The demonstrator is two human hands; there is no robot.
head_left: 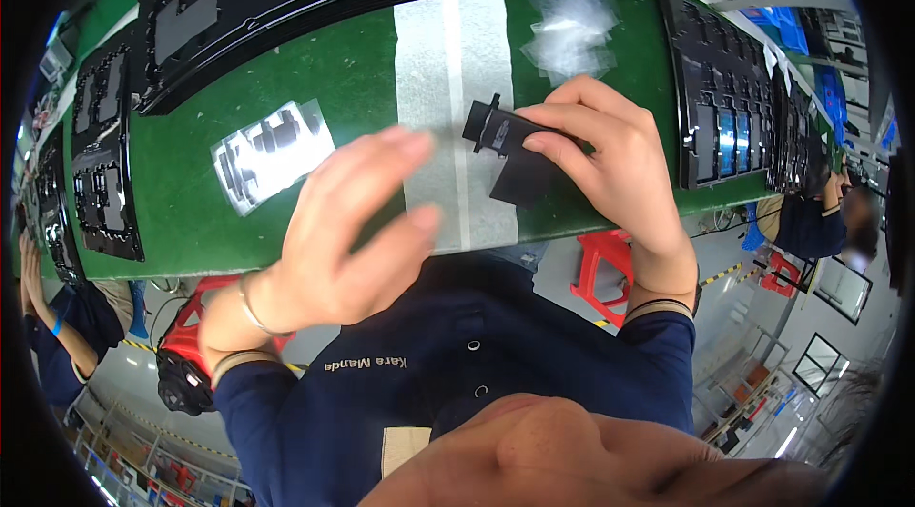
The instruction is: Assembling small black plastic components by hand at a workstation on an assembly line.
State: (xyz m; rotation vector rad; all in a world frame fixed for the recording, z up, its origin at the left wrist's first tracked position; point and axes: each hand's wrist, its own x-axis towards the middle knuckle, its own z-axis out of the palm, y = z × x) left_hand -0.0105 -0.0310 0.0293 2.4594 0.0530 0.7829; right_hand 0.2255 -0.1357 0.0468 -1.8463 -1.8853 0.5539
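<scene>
My right hand (615, 150) pinches a thin black flat part with a narrow tabbed end (496, 131) between thumb and fingers, above the table's pale strip. Below that end, a dark rectangular section (521, 180) hangs down; I cannot tell whether it is the same piece. To the left, my left hand (357, 231) is slightly smeared by motion, its thumb and fingers apart and nothing between them. Beyond my left hand lies a clear plastic sheet with black strips and shiny glare (274, 152).
A stack of black moulded trays (315, 7) stands at the far left, with more black trays (103, 145) beside it. Loose clear films (572, 30) lie at the back. Trays with dark panels (720, 97) line the right side of the green table (362, 59). Red stools (602, 269) stand below.
</scene>
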